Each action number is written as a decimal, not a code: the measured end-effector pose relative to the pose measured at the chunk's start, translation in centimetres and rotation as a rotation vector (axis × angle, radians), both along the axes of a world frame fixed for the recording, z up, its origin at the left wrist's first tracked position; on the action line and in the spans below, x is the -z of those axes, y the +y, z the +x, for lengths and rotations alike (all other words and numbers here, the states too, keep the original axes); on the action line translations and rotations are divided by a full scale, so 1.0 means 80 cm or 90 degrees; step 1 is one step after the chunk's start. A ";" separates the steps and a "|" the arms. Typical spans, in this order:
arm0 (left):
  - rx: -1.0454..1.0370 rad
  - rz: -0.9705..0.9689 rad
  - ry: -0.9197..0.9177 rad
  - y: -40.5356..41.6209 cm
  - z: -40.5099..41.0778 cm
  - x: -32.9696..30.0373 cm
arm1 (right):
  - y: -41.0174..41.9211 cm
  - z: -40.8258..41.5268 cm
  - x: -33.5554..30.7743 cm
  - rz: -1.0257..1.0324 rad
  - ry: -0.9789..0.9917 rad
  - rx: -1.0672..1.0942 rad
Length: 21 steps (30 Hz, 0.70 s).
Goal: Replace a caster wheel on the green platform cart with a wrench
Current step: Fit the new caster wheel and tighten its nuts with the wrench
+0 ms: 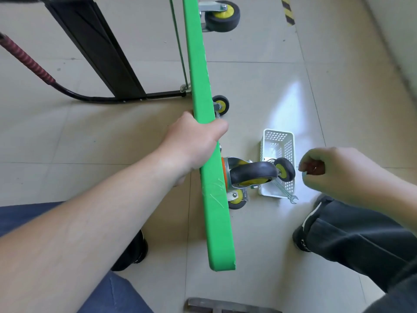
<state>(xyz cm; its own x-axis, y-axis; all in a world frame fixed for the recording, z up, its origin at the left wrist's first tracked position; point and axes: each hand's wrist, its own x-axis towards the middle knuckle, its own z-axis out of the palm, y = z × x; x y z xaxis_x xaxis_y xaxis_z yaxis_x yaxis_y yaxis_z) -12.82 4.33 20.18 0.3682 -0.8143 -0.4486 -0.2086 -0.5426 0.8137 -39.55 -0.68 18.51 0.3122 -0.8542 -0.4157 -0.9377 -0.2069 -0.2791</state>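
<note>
The green platform cart (215,222) stands on its edge, seen from above as a narrow green strip. My left hand (194,141) grips its upper edge. A black caster wheel with a yellow hub (252,173) sticks out from the underside below that hand, and a smaller one (237,198) shows beneath it. A silver wrench (285,193) leans out of a white basket (287,145) on the floor. My right hand (334,175) hovers right of the basket, fingers curled and pinching something small that I cannot make out.
Two more casters (221,15) (222,104) sit farther along the cart. A loose wheel (285,169) lies in the basket. The cart's black handle frame (94,48) lies on the tiled floor at the left. My shoes (304,236) and knees flank the cart.
</note>
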 end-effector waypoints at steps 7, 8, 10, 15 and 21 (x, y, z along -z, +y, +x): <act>-0.021 0.026 0.028 0.005 -0.001 -0.004 | 0.090 0.039 -0.057 0.145 -0.313 0.062; -0.025 0.032 0.038 0.005 -0.001 -0.005 | 0.098 0.047 -0.058 0.182 -0.367 0.077; -0.027 0.037 0.058 0.008 -0.003 -0.009 | 0.108 0.061 -0.056 0.233 -0.440 0.111; 0.018 0.068 0.031 0.029 -0.010 -0.014 | 0.118 0.084 -0.037 0.282 -0.493 0.138; 0.049 0.088 0.015 0.074 -0.021 -0.015 | 0.118 0.094 -0.019 0.253 -0.485 0.136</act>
